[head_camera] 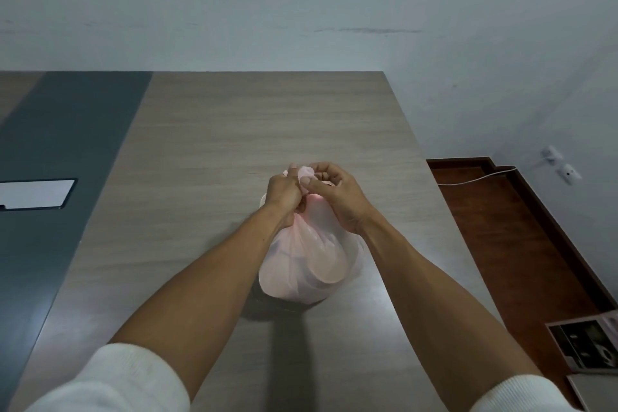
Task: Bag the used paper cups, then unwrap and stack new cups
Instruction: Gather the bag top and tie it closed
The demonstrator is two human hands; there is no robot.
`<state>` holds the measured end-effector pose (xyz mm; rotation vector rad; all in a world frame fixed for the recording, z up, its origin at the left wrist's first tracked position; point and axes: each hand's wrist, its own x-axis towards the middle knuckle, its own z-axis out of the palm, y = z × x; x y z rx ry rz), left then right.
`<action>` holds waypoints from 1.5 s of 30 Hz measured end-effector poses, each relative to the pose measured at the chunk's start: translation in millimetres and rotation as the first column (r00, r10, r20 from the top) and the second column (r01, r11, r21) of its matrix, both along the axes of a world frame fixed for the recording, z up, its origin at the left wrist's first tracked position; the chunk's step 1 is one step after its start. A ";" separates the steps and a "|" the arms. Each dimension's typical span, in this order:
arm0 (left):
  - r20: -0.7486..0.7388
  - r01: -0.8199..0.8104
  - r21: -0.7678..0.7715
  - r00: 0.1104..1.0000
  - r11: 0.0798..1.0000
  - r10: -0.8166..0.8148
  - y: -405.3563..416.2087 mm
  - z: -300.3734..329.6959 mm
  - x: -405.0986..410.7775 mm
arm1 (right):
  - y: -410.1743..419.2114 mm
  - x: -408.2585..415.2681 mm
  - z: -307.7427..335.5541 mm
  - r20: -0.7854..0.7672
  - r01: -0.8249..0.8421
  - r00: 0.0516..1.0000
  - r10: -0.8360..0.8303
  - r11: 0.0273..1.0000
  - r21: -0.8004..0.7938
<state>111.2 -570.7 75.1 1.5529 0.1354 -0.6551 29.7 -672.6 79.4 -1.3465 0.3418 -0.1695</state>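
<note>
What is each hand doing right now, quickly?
Left hand: fingers curled, gripping the gathered top of the pink plastic bag.
Right hand: fingers curled, pinching the same bag top.

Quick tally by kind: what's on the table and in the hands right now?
Hands: 2, left hand and right hand, both with a grip on the bag's gathered top
Pink plastic bag: 1, standing on the table
Cups inside the bag: rounded shapes show through, count cannot be told
Flat panel set in the table's dark strip: 1
Total: 4 countable
</note>
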 end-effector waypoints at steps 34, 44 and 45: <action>0.194 0.435 0.010 0.883 0.901 -0.428 41.2 23.2 9.3 | -7.7 -16.9 -10.4 0.286 0.289 0.957 0.045 -0.083 -0.954; 0.488 -0.037 0.670 0.774 0.742 -0.402 60.1 -3.2 33.8 | -29.4 -44.2 -39.9 -0.009 0.023 0.981 -0.195 0.161 -0.987; 0.504 -0.087 0.700 0.763 0.709 -0.404 67.0 -8.5 36.0 | -32.4 -49.0 -45.5 -0.059 -0.017 0.975 -0.215 0.194 -0.981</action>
